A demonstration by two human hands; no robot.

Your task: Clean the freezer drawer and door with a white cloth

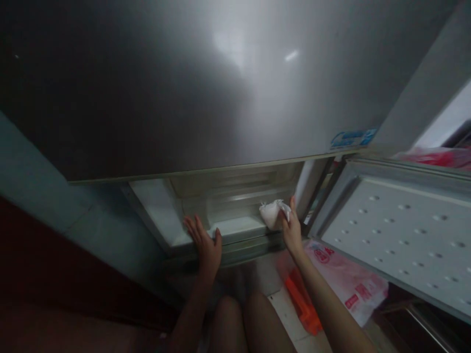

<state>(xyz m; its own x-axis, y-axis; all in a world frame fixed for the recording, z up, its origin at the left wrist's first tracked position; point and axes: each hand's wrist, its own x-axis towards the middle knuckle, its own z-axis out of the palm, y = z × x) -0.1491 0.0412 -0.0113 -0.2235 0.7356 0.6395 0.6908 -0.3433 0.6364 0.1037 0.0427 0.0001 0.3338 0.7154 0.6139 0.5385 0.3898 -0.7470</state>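
Below a large grey door, a lower refrigerator compartment [235, 225] stands open, with a pale drawer front [239, 189] inside it. My right hand [292, 230] grips a crumpled white cloth [271, 214] at the right end of the compartment's front ledge. At the left end of that ledge, my left hand [205, 245] rests with its fingers spread. A small whitish bit shows beside its thumb, too blurred to name.
The lower door [401, 230] is swung out to the right, its dimpled white inner side showing. Beneath it lie a pink-and-white plastic bag [353, 284] and an orange object [303, 301] on the floor. A tiled wall [81, 206] borders the left side.
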